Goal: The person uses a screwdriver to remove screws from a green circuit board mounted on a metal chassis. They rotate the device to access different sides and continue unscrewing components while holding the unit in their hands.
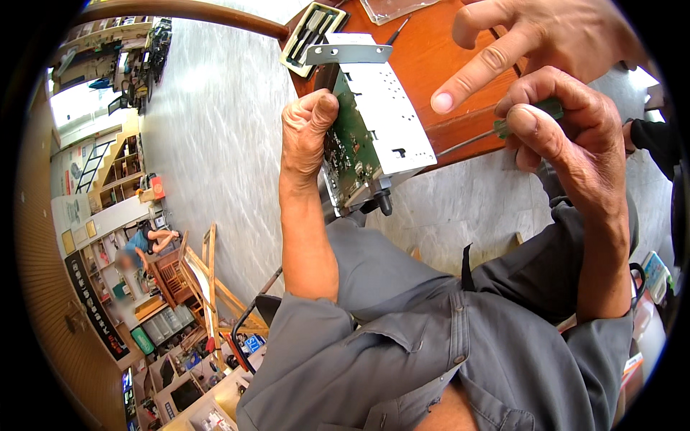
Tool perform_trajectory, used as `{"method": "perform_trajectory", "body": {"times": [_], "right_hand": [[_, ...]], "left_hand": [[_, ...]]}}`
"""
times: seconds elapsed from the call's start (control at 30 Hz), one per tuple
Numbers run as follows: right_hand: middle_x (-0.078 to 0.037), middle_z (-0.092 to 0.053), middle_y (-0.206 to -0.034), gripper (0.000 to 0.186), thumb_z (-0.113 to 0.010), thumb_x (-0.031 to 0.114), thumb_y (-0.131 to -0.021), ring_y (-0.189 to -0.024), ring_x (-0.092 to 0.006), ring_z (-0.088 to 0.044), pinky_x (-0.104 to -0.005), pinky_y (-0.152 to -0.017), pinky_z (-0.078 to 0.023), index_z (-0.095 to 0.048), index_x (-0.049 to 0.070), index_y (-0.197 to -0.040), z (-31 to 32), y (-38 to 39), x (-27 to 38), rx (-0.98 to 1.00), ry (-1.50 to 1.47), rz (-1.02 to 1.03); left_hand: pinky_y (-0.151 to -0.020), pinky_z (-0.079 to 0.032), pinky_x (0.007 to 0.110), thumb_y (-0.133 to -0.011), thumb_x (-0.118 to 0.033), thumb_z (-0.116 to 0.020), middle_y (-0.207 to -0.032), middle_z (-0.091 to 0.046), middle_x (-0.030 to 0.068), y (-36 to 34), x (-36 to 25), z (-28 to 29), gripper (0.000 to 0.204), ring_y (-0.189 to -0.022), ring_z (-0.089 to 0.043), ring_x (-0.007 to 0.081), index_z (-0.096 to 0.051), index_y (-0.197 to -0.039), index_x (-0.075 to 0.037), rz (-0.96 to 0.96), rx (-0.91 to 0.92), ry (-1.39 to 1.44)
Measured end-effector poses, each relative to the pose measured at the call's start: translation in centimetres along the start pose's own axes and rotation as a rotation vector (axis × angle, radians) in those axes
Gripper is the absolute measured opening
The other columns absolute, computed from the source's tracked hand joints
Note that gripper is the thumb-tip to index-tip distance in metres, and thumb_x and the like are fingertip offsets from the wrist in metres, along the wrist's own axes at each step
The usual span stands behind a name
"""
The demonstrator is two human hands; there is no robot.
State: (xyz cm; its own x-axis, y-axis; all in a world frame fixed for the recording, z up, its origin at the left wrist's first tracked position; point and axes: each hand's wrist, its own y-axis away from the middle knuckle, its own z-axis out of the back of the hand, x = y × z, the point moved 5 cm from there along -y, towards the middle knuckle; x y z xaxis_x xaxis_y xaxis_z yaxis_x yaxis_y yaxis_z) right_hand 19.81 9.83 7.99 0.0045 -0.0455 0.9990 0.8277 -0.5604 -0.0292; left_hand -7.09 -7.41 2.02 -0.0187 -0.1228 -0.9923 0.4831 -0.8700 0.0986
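My left hand [307,136] grips the left side of an electronic unit, thumb pressed against its edge. The unit has a white metal casing [392,115], an exposed green circuit board [350,140], a metal bracket [350,54] along its far end and a black knob [384,202] at the near corner. My right hand [568,140] is closed around a green-handled screwdriver [467,141]. Its thin shaft points left to the casing's lower right edge; whether the tip touches is hidden. Another person's hand [525,43] reaches in from the upper right, index finger extended toward the casing.
Behind the unit stands an orange-brown wooden table [424,61]. On it lie a tool case [310,37], a slim dark-handled screwdriver [397,30] and a clear plastic box [392,8]. Far left, a person in blue [136,248] sits near a wooden folding frame [208,280] and crowded shelves.
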Motion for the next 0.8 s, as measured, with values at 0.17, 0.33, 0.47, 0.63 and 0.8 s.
{"method": "perform_trajectory", "body": {"times": [0.17, 0.33, 0.47, 0.63, 0.8], "right_hand": [[-0.003, -0.067, -0.084, 0.03, -0.075, 0.032, -0.097, -0.065, -0.0066, -0.065, -0.0211, -0.059, -0.053, -0.069, 0.003, -0.098, -0.1, 0.0, 0.6, 0.017, 0.08, 0.054], [-0.004, -0.065, -0.084, 0.031, -0.075, 0.032, -0.097, -0.066, -0.0074, -0.066, -0.0213, -0.058, -0.053, -0.07, 0.002, -0.098, -0.2, 0.0, 1.0, 0.068, 0.093, 0.128], [-0.006, -0.066, -0.086, 0.033, -0.074, 0.035, -0.097, -0.066, -0.008, -0.066, -0.022, -0.057, -0.053, -0.07, 0.002, -0.099, 0.0, 0.2, 1.0, 0.04, 0.1, 0.131], [-0.007, -0.066, -0.087, 0.036, -0.072, 0.039, -0.098, -0.065, -0.0077, -0.066, -0.0222, -0.056, -0.053, -0.07, 0.003, -0.102, 0.9, 0.9, 0.1, 0.019, 0.214, 0.199], [-0.006, -0.065, -0.086, 0.04, -0.067, 0.045, -0.1, -0.062, -0.0058, -0.063, -0.022, -0.057, -0.054, -0.069, 0.005, -0.107, 1.4, 1.1, 0.0, 0.047, 0.204, 0.216]], "left_hand": [[-0.057, -0.047, 0.02, -0.094, -0.057, -0.071, -0.074, -0.069, 0.0001, 0.3, -0.5, 0.3, 0.055, -0.066, -0.062, 0.0053, -0.069, -0.082, -0.003, -0.043, -0.005, -0.065], [-0.061, -0.053, 0.022, -0.095, -0.058, -0.07, -0.078, -0.072, 0.0026, 0.5, -0.9, 0.7, 0.059, -0.07, -0.067, 0.0079, -0.072, -0.091, 0.001, -0.06, -0.014, -0.056], [-0.065, -0.058, 0.024, -0.094, -0.057, -0.07, -0.083, -0.075, 0.005, 0.6, -0.7, 0.8, 0.062, -0.074, -0.072, 0.0111, -0.074, -0.101, 0.004, -0.059, 0.046, 0.006], [-0.064, -0.058, 0.024, -0.094, -0.056, -0.072, -0.084, -0.075, 0.0057, 0.8, -1.2, 0.6, 0.062, -0.072, -0.072, 0.0109, -0.074, -0.104, 0.005, -0.094, 0.063, 0.043], [-0.066, -0.059, 0.024, -0.094, -0.055, -0.071, -0.084, -0.075, 0.0059, 0.8, -1.4, 0.5, 0.06, -0.074, -0.072, 0.011, -0.075, -0.105, 0.005, -0.116, 0.075, 0.023]]}}
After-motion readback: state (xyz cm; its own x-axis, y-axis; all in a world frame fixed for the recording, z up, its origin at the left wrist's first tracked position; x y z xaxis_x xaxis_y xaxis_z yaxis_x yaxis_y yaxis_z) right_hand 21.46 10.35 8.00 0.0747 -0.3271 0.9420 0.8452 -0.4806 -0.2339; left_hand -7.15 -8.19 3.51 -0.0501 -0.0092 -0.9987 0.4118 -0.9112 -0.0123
